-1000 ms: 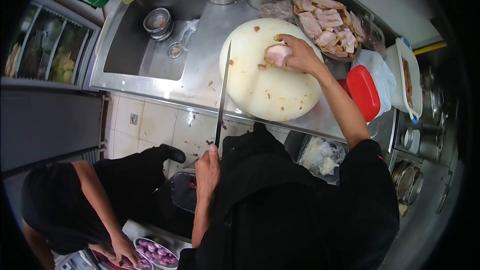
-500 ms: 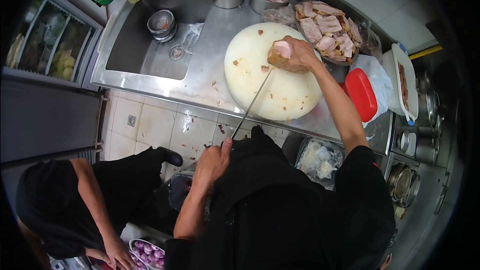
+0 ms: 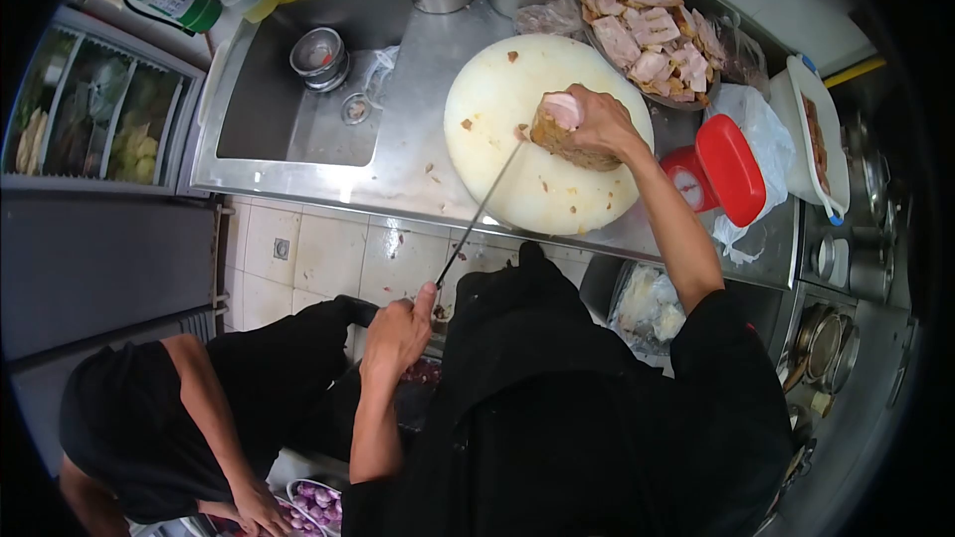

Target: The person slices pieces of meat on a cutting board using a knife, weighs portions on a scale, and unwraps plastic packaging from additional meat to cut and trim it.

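Note:
My left hand [image 3: 398, 338] is wrapped round the handle of a long, thin-bladed knife [image 3: 476, 219], held in front of my body. Its blade slants up and right, the tip over the round white chopping board [image 3: 487, 89], close to a small meat scrap. On the board my right hand [image 3: 604, 123] grips a browned chunk of cooked meat [image 3: 557, 135] with a pale pink cut face turned up. The knife tip is just left of the chunk; whether they touch I cannot tell. Several small crumbs lie on the board.
Sliced meat fills a large bowl [image 3: 652, 35] behind the board. A red kitchen scale [image 3: 729, 169] stands right of it. To the left is a steel sink [image 3: 269, 99] holding small bowls. A co-worker [image 3: 199, 418] bends at lower left beside purple onions [image 3: 318, 505].
The view has shifted slightly. The knife tip has drawn a little left, and the meat chunk in my right hand shows more of its browned side. Both hands keep their grip.

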Demonstrator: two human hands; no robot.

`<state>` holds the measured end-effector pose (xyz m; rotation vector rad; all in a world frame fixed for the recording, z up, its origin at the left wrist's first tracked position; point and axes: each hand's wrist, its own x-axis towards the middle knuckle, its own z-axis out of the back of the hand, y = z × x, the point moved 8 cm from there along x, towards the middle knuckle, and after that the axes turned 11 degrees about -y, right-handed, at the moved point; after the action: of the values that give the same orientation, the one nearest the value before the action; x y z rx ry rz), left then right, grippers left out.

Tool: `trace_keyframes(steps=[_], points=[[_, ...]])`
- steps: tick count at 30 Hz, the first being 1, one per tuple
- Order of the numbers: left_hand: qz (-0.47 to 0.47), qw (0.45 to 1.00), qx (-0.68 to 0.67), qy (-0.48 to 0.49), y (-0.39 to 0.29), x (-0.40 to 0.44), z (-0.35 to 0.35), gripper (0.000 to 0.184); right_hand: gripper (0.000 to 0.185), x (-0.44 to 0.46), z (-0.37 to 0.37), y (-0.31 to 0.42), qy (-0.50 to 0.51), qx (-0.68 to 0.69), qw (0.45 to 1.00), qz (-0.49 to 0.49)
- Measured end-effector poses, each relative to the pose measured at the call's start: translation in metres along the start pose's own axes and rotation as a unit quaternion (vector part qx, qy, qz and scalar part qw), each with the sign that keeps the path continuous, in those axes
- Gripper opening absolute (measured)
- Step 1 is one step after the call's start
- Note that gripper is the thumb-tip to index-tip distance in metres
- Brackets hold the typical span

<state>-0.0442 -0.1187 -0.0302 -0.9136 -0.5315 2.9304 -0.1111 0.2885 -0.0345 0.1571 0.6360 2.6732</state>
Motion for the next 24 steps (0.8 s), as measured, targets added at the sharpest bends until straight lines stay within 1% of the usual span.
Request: trace_keyframes(steps=[2, 4, 5, 7, 8, 11, 12, 15, 16, 17, 20, 24], points=[[0.001, 1.000, -0.006, -0.011, 0.002, 0.000, 0.000, 0.078, 0.067, -0.004, -0.001, -0.005, -0.011, 0.022, 1.000, -0.013], [-0.002, 0.999, -0.022, -0.031, -0.002, 0.002, -0.004, 0.077, 0.066, -0.007, -0.001, 0.004, 0.005, 0.023, 0.999, 0.025], [-0.002, 0.998, -0.042, -0.050, -0.006, 0.004, -0.006, 0.075, 0.066, -0.008, -0.001, 0.010, 0.012, 0.023, 0.999, 0.046], [-0.005, 0.993, -0.081, -0.091, -0.021, 0.010, -0.011, 0.072, 0.067, -0.009, -0.001, 0.018, 0.002, 0.018, 0.998, 0.056], [-0.023, 0.988, -0.126, -0.091, -0.033, 0.011, -0.012, 0.069, 0.068, -0.012, -0.001, 0.019, -0.002, 0.015, 0.998, 0.060], [-0.051, 0.976, -0.199, -0.078, -0.064, 0.013, -0.022, 0.067, 0.067, -0.021, 0.012, 0.031, -0.172, 0.010, 0.969, 0.178], [-0.083, 0.972, -0.197, -0.100, -0.079, 0.010, -0.017, 0.066, 0.065, -0.022, 0.013, 0.032, -0.170, 0.026, 0.971, 0.167], [-0.117, 0.965, -0.213, -0.094, -0.111, 0.014, -0.019, 0.065, 0.061, -0.021, 0.010, 0.035, -0.164, 0.065, 0.975, 0.133], [-0.124, 0.967, -0.205, -0.086, -0.118, 0.015, -0.022, 0.068, 0.061, -0.020, 0.007, 0.032, -0.161, 0.069, 0.977, 0.122], [-0.124, 0.968, -0.201, -0.085, -0.123, 0.016, -0.022, 0.067, 0.060, -0.020, 0.005, 0.029, -0.158, 0.073, 0.978, 0.111], [-0.125, 0.969, -0.195, -0.086, -0.135, 0.021, -0.025, 0.066, 0.058, -0.021, 0.010, 0.031, -0.198, 0.080, 0.973, 0.092], [-0.126, 0.969, -0.184, -0.101, -0.142, 0.030, -0.026, 0.066, 0.054, -0.020, 0.010, 0.029, -0.192, 0.087, 0.974, 0.085]])
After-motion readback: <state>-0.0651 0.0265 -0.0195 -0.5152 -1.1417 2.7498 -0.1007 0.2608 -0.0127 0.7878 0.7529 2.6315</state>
